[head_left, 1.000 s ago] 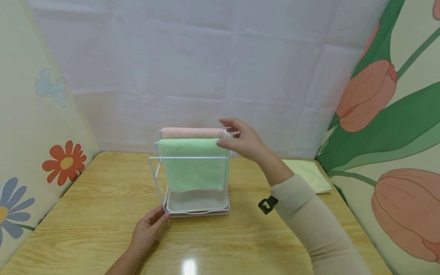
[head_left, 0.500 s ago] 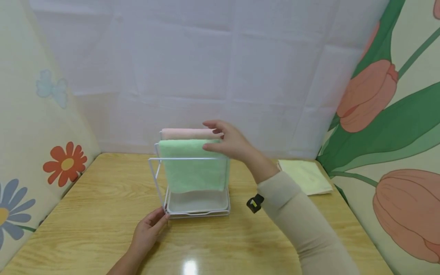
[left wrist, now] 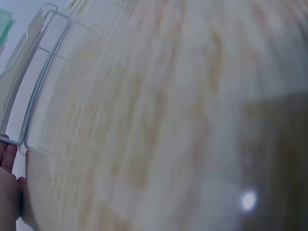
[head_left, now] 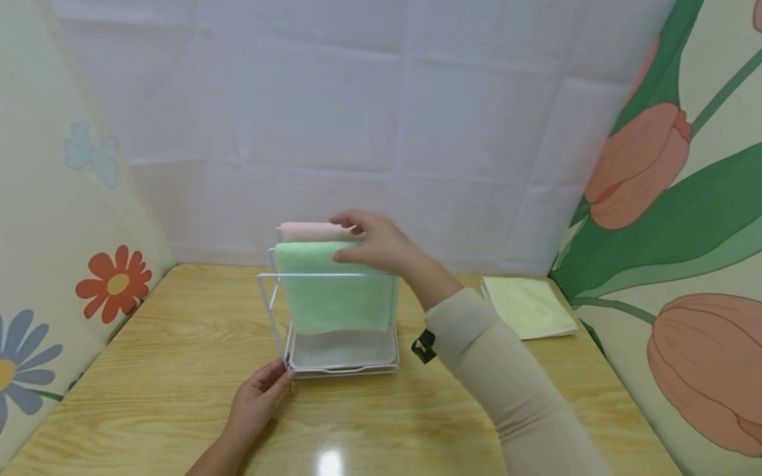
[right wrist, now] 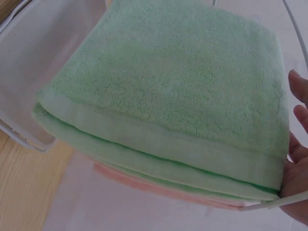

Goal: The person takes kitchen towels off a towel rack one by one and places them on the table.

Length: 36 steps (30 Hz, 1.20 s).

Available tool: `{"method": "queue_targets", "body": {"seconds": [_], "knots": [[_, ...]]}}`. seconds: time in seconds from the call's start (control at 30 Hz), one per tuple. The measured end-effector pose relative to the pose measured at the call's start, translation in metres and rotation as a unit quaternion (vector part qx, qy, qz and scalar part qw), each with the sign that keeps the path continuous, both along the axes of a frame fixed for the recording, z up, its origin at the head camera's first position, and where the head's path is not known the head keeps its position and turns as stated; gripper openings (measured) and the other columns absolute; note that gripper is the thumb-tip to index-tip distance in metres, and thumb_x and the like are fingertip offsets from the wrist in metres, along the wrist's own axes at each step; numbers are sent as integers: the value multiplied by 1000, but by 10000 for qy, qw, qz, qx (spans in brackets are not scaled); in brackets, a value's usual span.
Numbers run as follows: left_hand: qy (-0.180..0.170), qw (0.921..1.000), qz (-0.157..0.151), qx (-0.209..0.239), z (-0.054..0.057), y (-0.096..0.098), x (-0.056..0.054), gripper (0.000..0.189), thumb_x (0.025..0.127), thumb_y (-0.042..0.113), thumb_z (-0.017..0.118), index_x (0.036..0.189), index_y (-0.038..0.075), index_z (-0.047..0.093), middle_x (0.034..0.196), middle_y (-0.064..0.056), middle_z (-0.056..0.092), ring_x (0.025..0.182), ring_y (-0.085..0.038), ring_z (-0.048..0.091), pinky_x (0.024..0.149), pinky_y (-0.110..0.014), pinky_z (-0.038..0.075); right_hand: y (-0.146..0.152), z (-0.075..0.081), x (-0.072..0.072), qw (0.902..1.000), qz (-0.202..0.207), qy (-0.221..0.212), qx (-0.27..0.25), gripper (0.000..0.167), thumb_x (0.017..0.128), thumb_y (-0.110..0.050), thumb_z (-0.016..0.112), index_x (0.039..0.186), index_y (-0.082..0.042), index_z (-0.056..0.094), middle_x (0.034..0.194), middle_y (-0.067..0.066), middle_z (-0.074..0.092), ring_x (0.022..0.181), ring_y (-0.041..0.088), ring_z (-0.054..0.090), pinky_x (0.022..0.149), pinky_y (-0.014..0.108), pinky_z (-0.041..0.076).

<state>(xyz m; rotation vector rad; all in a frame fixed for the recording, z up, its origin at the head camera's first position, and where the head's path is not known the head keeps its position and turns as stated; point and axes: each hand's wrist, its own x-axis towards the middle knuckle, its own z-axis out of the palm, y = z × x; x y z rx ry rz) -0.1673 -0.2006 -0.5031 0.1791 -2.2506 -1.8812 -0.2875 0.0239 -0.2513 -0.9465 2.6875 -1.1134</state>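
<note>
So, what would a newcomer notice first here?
Probably the green towel hanging on the white wire rack, with the right hand at its top. Next, the painted tulips along the head view's right side, then the folded yellow towel at the back right of the table.

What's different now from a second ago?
The right hand slid left along the top of the green towel. I see nothing newly grabbed or let go. The left hand stayed on the rack's corner; the towels and rack look unmoved.
</note>
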Motion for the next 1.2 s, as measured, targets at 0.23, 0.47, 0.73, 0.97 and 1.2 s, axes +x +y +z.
{"method": "queue_targets", "body": {"seconds": [0.23, 0.47, 0.73, 0.97, 1.2], "knots": [[14, 10000, 1, -89, 0, 0, 0, 42, 93, 14, 67, 128, -9, 58, 93, 36, 59, 91, 18, 56, 79, -6, 50, -4, -3, -1, 9994, -35, -275, 193, 56, 86, -27, 77, 137, -22, 54, 137, 4, 59, 125, 22, 55, 105, 37, 48], [81, 9999, -15, -141, -1, 0, -1, 42, 93, 13, 67, 127, -10, 58, 94, 34, 60, 91, 16, 57, 79, -7, 51, -6, -4, -2, 9986, -162, -205, 461, 48, 86, -32, 77, 130, -22, 61, 129, 2, 63, 117, 17, 59, 100, 34, 51], [101, 9999, -50, -104, 0, 0, -2, 41, 93, 11, 66, 127, -11, 58, 94, 35, 59, 91, 17, 56, 79, -6, 51, -10, -5, -3, 9981, -228, -104, 560, 41, 89, -30, 74, 127, -17, 64, 123, -1, 66, 112, 14, 60, 99, 32, 51], [13, 9998, -17, -186, 0, 0, -2, 41, 93, 13, 67, 127, -9, 58, 100, 27, 63, 92, 18, 55, 80, -6, 50, -11, -5, -4, 9976, -416, -338, 443, 38, 89, -31, 74, 124, -19, 67, 123, -3, 67, 112, 13, 60, 97, 30, 52], [-63, 9997, 22, -244, 0, 0, -2, 42, 93, 14, 68, 127, -8, 59, 100, 26, 64, 92, 18, 56, 80, -6, 50, -13, -6, -5, 9970, -590, -492, 90, 34, 89, -30, 74, 121, -22, 69, 124, -4, 68, 115, 13, 61, 99, 30, 52]]}}
